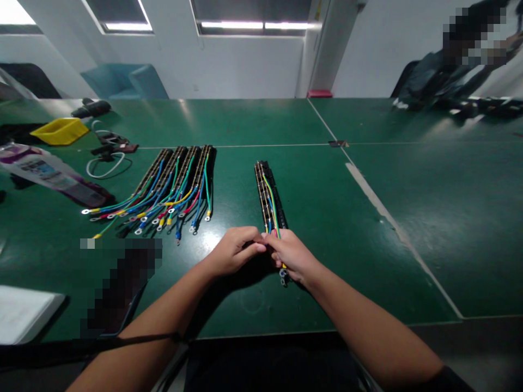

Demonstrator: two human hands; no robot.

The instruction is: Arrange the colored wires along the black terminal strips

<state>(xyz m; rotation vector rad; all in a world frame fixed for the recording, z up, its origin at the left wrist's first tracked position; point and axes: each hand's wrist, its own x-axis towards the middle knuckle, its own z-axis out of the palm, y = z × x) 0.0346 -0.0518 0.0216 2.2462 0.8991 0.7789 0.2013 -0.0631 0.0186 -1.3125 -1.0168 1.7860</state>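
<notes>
Since the wires (271, 191) look thin and springy, they are probably best gathered with a firm but gentle grip that avoids kinks, the left hand (241, 249) sorting one strand at a time. The right hand (292, 255) is closed around their lower stretch; the left thumb and finger sit close together beside it, though I cannot tell whether they pinch a wire. The strip (275, 197) lies on the green worktop (327, 218), ahead of the hands and right of similar wired strips (183, 163). It is long, narrow and black, with brassy bits along its left side, yellow-green and blue wires, and metal rings (283, 276) poking out below the right hand.
</notes>
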